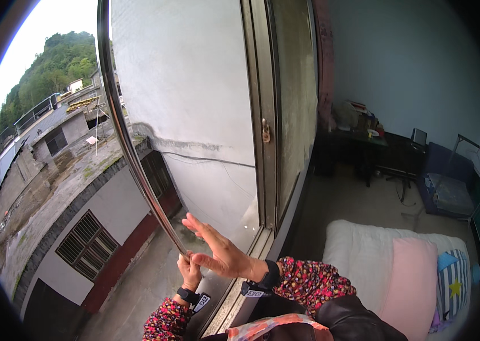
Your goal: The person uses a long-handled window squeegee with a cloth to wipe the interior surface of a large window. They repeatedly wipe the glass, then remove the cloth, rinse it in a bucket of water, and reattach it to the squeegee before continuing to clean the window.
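Note:
A long, shiny metal pole (138,165) slants from the top of the view down to my left hand (190,273). The fingers of that hand are wrapped around its lower end, outside the window sill. Just right of it, my right hand (226,256) is raised with its fingers stretched out and nothing in it. The right thumb overlaps the left hand in view; whether they touch I cannot tell. Both wrists wear dark bands, below patterned sleeves. Under my arms runs the window track (226,318).
A sliding window frame (263,170) with a latch (265,132) stands ahead. Outside are a white wall (189,74), a lower building with a barred window (86,244) and a courtyard. Indoors on the right are a bed (353,238), a cluttered desk (359,136) and a blue chair (444,165).

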